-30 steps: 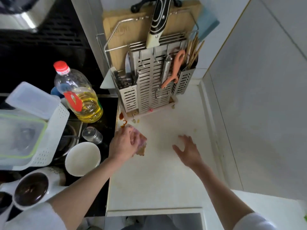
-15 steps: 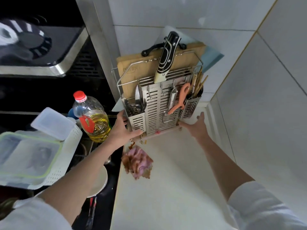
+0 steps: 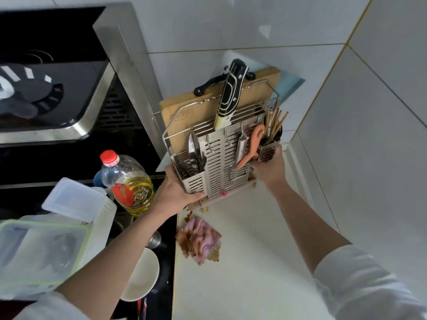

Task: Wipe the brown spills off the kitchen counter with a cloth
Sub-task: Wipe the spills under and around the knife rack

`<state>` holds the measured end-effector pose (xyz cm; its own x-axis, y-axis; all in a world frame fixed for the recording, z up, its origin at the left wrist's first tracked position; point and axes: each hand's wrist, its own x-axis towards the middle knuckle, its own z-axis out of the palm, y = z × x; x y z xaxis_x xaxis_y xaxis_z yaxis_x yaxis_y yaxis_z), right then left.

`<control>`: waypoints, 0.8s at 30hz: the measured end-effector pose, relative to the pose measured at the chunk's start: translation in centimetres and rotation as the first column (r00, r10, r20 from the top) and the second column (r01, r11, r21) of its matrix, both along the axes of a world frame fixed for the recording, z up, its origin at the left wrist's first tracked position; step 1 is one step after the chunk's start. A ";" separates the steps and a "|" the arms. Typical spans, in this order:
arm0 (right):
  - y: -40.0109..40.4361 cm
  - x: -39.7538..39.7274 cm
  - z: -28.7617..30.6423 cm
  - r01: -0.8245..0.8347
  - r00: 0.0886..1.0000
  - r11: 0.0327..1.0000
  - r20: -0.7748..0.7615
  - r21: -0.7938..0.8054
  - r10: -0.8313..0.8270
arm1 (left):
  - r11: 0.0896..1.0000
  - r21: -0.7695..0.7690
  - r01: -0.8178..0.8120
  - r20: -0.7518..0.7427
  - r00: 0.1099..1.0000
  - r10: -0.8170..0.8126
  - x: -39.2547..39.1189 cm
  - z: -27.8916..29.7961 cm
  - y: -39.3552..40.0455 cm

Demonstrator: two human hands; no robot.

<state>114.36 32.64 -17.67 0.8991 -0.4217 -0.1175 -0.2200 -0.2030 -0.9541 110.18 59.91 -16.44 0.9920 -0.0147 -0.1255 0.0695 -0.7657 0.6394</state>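
Observation:
A crumpled pink cloth (image 3: 199, 241), stained brown, lies loose on the white counter (image 3: 249, 262) near its left edge. A brown spill (image 3: 188, 213) streaks the counter just beyond the cloth, below the steel knife rack (image 3: 219, 158). My left hand (image 3: 175, 190) grips the rack's lower left corner. My right hand (image 3: 269, 168) grips the rack's right side under the chopstick holder. The rack's base looks tilted, with its near edge off the counter.
The rack carries a cleaver, knives, a wooden cutting board, orange scissors and chopsticks. An oil bottle (image 3: 129, 181), plastic containers (image 3: 41, 250), a white bowl (image 3: 141, 276) and a small steel jar stand on the black stove to the left. Tiled walls close the back and right.
My left hand let go of the cloth and left it on the counter. Both hands moved up to the knife rack and took hold of its two sides.

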 end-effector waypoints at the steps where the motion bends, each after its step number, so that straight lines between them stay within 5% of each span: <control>1: -0.1 0.0 -0.1 0.008 1.000 1.000 0.011 0.017 -0.008 | 1.000 -0.003 0.001 0.006 1.000 -0.001 -0.1 -0.1 -0.2; 9: -3.3 1.0 0.1 -0.040 0.998 0.998 0.043 0.043 0.038 | 0.987 -0.141 -0.071 0.033 0.997 0.077 -2.0 -1.5 -3.5; 24: -10.2 0.8 -0.3 -0.029 0.998 0.993 0.056 0.114 0.022 | 0.995 -0.094 -0.044 0.037 0.998 0.048 -1.9 -1.6 -10.0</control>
